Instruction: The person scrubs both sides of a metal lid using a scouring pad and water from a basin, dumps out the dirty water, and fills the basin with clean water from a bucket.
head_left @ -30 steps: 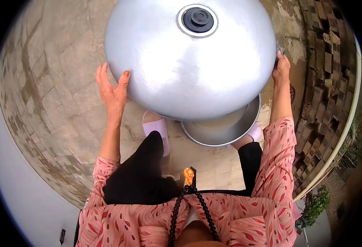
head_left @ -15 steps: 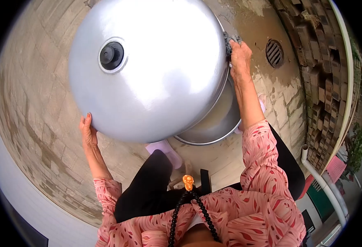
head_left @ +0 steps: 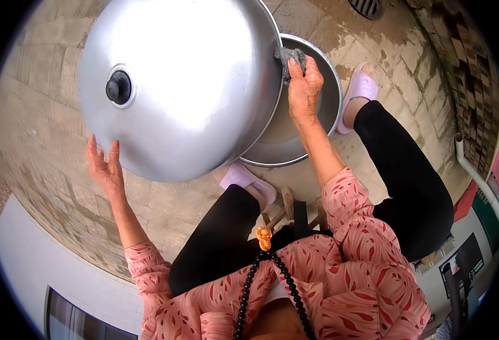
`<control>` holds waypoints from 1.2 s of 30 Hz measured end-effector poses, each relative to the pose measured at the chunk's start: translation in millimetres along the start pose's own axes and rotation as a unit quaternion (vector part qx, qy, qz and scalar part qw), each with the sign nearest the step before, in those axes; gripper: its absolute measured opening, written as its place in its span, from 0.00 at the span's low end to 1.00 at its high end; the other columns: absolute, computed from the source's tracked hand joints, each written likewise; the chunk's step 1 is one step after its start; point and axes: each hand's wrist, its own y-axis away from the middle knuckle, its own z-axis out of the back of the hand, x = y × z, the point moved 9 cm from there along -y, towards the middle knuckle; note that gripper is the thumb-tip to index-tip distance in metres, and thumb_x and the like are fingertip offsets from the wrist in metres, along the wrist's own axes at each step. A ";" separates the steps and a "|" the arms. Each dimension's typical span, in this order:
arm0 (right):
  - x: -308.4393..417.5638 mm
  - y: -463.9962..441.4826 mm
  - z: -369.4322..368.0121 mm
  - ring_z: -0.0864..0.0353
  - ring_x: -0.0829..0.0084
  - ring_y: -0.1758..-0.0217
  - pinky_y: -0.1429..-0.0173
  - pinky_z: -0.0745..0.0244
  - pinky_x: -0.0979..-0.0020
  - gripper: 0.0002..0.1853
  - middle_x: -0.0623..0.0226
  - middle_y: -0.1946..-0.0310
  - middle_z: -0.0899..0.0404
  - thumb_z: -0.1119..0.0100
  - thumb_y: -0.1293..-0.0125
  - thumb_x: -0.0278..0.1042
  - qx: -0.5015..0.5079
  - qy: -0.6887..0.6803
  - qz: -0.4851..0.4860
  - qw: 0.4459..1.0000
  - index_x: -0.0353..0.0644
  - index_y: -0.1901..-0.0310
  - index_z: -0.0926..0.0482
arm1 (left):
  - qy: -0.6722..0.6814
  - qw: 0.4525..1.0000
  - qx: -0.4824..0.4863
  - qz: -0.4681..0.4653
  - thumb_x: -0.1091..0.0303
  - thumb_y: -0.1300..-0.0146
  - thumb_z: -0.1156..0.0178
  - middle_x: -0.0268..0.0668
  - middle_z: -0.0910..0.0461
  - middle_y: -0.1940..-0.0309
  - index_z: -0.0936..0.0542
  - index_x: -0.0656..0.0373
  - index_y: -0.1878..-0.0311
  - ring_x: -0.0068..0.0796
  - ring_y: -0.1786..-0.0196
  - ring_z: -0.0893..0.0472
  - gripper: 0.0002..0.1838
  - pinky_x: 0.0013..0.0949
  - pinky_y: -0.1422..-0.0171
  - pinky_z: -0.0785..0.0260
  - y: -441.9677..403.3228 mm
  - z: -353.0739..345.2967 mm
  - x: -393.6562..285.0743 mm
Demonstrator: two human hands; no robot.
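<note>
A large silver domed lid (head_left: 204, 107) with a black knob (head_left: 118, 88) is held tilted over a wide metal basin (head_left: 297, 154). The basin stands on the ground and holds cloudy water (head_left: 280, 127). At the lid's right rim, my right hand (head_left: 305, 90) is closed around a crumpled grey rag (head_left: 290, 59), which presses against the edge. My left hand (head_left: 106, 167) is open at the lid's lower left edge, thumb and fingers spread; whether the thumb touches the rim I cannot tell.
Paving slabs (head_left: 39, 141) cover the ground, wet near a round drain grate (head_left: 366, 7). A stacked brick wall (head_left: 459, 73) and a white pipe (head_left: 481, 181) stand to the right. My feet in lilac slippers (head_left: 364, 88) flank the basin.
The lid has shifted left in view, showing more of the basin. My left hand's fingers have spread away from the rim. My right hand stays on the rag at the lid's edge.
</note>
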 end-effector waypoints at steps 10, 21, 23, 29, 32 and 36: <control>-15.4 6.8 -9.0 0.23 0.58 0.64 0.60 0.29 0.61 0.08 0.57 0.66 0.25 0.36 0.44 0.25 -0.001 0.000 0.004 1.000 0.36 0.64 0.25 | -0.303 0.896 0.250 -0.205 0.45 0.75 0.23 0.65 0.60 0.27 0.49 0.62 0.27 0.74 0.29 0.52 0.70 0.58 0.39 0.32 30.7 -111.4 -204.0; 37.8 41.6 -8.6 0.23 0.55 0.65 0.62 0.28 0.59 0.10 0.58 0.67 0.26 0.35 0.47 0.21 -0.019 -0.018 0.080 0.996 0.37 0.64 0.27 | -0.317 0.885 0.242 -0.239 0.45 0.76 0.22 0.71 0.58 0.30 0.49 0.69 0.29 0.78 0.32 0.46 0.71 0.54 0.46 0.25 34.0 -115.0 -211.7; 30.8 51.9 -11.6 0.23 0.54 0.64 0.61 0.28 0.59 0.11 0.59 0.67 0.26 0.35 0.47 0.21 -0.025 -0.032 0.065 0.997 0.38 0.64 0.27 | -0.312 0.883 0.240 -0.254 0.45 0.77 0.22 0.71 0.59 0.30 0.49 0.69 0.29 0.78 0.31 0.47 0.71 0.54 0.47 0.24 35.0 -115.1 -208.1; -24.5 27.3 6.8 0.23 0.51 0.62 0.58 0.29 0.57 0.09 0.57 0.64 0.25 0.37 0.45 0.22 -0.025 0.027 0.008 0.999 0.37 0.64 0.27 | -0.324 0.881 0.241 -0.247 0.43 0.76 0.23 0.70 0.60 0.29 0.51 0.68 0.28 0.76 0.30 0.49 0.72 0.55 0.46 0.25 33.7 -117.0 -202.6; -41.0 11.1 32.1 0.23 0.49 0.59 0.55 0.29 0.58 0.12 0.53 0.62 0.25 0.36 0.45 0.25 -0.104 0.014 0.020 0.994 0.35 0.60 0.27 | -0.312 0.886 0.245 -0.238 0.42 0.76 0.23 0.68 0.60 0.28 0.52 0.67 0.27 0.75 0.30 0.49 0.73 0.55 0.45 0.26 34.7 -115.7 -201.2; -110.0 11.8 37.7 0.21 0.50 0.58 0.52 0.28 0.60 0.13 0.51 0.61 0.23 0.35 0.43 0.29 -0.057 0.226 -0.033 0.972 0.34 0.59 0.24 | -0.311 0.887 0.247 -0.235 0.41 0.77 0.24 0.67 0.60 0.28 0.52 0.65 0.27 0.73 0.29 0.49 0.73 0.55 0.44 0.26 33.8 -116.6 -204.1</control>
